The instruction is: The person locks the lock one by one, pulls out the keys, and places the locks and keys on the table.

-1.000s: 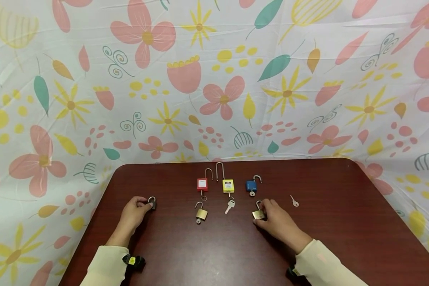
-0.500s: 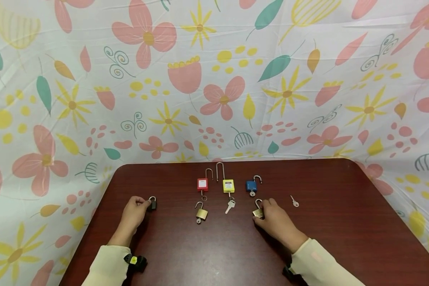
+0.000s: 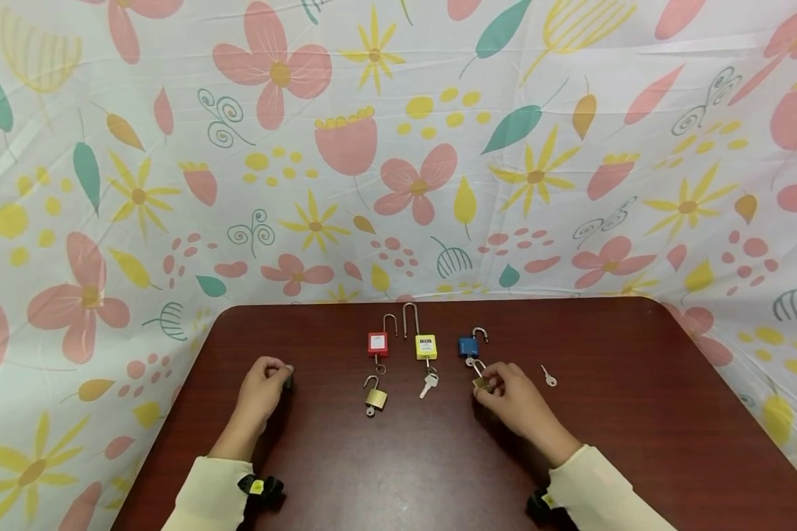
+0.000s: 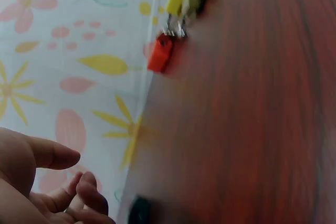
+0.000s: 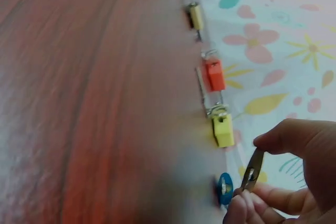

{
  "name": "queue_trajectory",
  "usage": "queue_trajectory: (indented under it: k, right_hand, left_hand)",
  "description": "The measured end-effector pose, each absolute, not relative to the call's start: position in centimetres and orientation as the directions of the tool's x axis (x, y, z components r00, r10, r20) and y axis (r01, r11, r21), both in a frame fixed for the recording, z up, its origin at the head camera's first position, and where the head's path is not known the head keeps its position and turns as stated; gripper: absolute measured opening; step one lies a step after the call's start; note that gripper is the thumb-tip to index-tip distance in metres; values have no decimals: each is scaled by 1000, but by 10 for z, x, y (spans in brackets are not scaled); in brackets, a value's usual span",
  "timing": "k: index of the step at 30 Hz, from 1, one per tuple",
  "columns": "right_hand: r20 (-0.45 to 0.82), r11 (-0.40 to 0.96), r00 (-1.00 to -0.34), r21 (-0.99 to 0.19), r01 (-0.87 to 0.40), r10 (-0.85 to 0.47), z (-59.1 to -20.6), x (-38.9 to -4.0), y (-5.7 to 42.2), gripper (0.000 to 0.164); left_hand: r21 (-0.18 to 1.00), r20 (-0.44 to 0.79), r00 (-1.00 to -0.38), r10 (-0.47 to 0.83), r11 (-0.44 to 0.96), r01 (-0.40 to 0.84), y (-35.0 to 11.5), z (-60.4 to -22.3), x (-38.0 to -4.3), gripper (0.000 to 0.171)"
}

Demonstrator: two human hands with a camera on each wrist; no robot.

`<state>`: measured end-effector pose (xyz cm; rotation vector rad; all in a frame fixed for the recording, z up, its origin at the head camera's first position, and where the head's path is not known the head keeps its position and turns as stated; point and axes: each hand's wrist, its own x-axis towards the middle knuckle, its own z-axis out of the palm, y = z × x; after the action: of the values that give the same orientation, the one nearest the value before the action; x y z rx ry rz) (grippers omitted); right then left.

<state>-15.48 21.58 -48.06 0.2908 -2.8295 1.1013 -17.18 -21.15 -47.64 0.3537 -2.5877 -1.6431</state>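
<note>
My left hand [image 3: 264, 387] is beside a small black padlock [image 3: 288, 383], which it partly covers in the head view. In the left wrist view a gap shows between thumb and fingertips, and the black padlock [image 4: 139, 211] lies apart from them on the table. With thumb and fingers, my right hand [image 3: 514, 398] pinches a brass padlock [image 3: 482, 384], its shackle pointing away. Edge-on, that brass padlock [image 5: 253, 170] shows between thumb and fingers in the right wrist view. Just beyond it lies a blue padlock [image 3: 468, 347] with its shackle open.
A red padlock [image 3: 378, 344] and a yellow padlock [image 3: 426, 346] lie at the back of the table [image 3: 398, 472], with a key [image 3: 429, 384] by the yellow one. Another brass padlock [image 3: 375, 399] lies nearer. A loose key [image 3: 549, 377] is at right. A flowered cloth [image 3: 398, 184] hangs behind.
The left fingers have come off the black padlock, and the hand has shifted slightly up and right. My right hand has tilted the brass padlock and moved it slightly farther from me.
</note>
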Motion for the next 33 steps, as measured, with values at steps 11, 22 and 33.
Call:
queue_trajectory:
  k: [11, 22, 33]
  right_hand:
    - [164, 372, -969, -901, -223, -184, -462, -150, 198, 28]
    - [93, 5, -963, -995, -97, -255, -451, -144, 161, 29]
    - [121, -279, -916, -960, -11, -382, -441, -141, 145, 37]
  left_hand:
    - [956, -63, -998, -1, 287, -61, -154, -459, -176, 23]
    - [994, -14, -988, 153, 114, 3, -89, -447, -180, 27]
    - [999, 46, -961, 274, 2, 49, -48, -442, -182, 40]
